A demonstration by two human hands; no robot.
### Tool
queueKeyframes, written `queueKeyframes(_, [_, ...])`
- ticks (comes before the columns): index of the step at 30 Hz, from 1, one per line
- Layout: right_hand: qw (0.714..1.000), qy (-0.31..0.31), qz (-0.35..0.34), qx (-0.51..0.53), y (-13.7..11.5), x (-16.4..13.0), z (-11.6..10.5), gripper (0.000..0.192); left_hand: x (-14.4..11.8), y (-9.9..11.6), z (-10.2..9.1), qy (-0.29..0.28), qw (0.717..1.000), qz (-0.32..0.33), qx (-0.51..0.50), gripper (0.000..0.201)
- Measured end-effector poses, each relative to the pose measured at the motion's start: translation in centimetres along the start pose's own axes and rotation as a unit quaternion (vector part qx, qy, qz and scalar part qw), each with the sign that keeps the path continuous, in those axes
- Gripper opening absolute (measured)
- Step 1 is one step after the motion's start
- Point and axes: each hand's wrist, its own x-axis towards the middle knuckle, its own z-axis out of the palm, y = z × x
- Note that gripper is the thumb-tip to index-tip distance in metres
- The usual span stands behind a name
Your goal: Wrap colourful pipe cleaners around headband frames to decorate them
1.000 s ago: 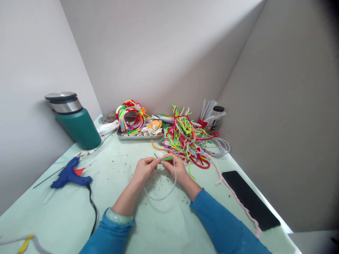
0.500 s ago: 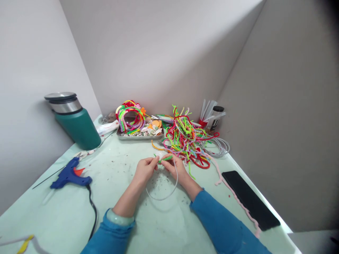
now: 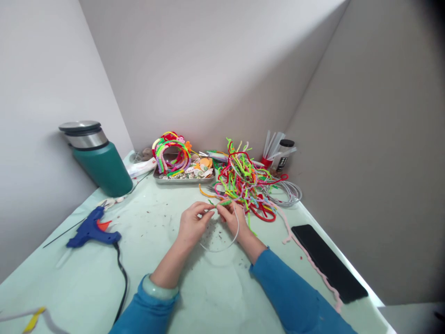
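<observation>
A thin white cord (image 3: 238, 232) hangs in an open curve below my hands. Near its upper end a piece of green pipe cleaner (image 3: 225, 202) lies along it at the fingers. My right hand (image 3: 237, 220) pinches the cord and the green pipe cleaner between thumb and fingers. Close beside it, my left hand (image 3: 193, 226) is closed in a pinch, with a short green end sticking up past its fingertips. The fingers hide the exact spot where pipe cleaner and cord meet.
Beyond my hands lies a tangled heap of coloured pipe cleaners (image 3: 239, 178), next to a metal tray (image 3: 184, 181) with wrapped rings. A blue glue gun (image 3: 92, 232) and a green bottle (image 3: 104, 169) stand left. At right lie a black phone (image 3: 328, 262) and coiled clear cord (image 3: 294, 192).
Both hands have shifted slightly, the right one to the right and the left one's fingers raised and rolled over. The white cord's loop has moved up and right.
</observation>
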Motion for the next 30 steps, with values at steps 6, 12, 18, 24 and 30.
queueKeyframes(6, [1.0, -0.009, -0.002, 0.008, 0.2, 0.1, -0.1, 0.018, 0.0, 0.0, 0.0, -0.003, 0.999, 0.028, 0.042, 0.022])
queueKeyframes(12, [1.0, -0.024, -0.01, 0.01, 0.6, 0.1, 0.0, 0.017, 0.1, -0.4, 0.0, -0.022, 0.997, 0.021, 0.072, 0.024])
queueKeyframes(18, [0.999, -0.029, -0.023, -0.004, 0.9, 0.0, -0.1, 0.017, 0.1, -0.3, 0.0, -0.014, 0.997, 0.014, 0.073, 0.021])
queueKeyframes(24, [0.999, -0.039, -0.026, -0.008, 1.0, 0.0, -0.3, 0.017, 0.2, -0.7, 0.1, -0.016, 0.998, 0.008, 0.054, 0.021])
queueKeyframes(30, [0.998, -0.043, -0.034, -0.023, 1.2, 0.0, -0.4, 0.018, 0.2, -0.8, 0.2, -0.009, 1.0, -0.013, 0.019, 0.017])
